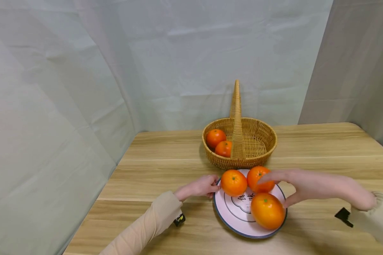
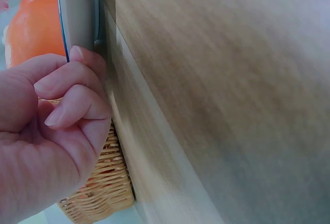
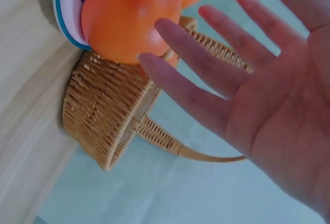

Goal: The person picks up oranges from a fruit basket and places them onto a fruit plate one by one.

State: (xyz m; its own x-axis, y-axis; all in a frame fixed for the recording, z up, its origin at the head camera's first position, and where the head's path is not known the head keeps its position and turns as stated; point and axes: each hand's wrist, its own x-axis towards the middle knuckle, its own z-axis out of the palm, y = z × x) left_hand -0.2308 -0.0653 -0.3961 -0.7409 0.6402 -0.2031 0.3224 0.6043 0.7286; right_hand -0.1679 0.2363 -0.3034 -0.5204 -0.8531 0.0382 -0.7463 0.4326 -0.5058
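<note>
A white plate with a dark blue rim and printed characters bears three oranges: one at the back left, one at the back right and a larger one at the front right. My left hand pinches the plate's left edge; in the left wrist view its thumb and curled fingers are at the rim. Over the plate's right side is my right hand, its fingertips overlapping the back right orange in the head view. The right wrist view shows its fingers spread, with nothing in the palm.
Right behind the plate stands a wicker basket with a tall arched handle. Two oranges lie in its left half. The wooden table ends at the back against a pale cloth.
</note>
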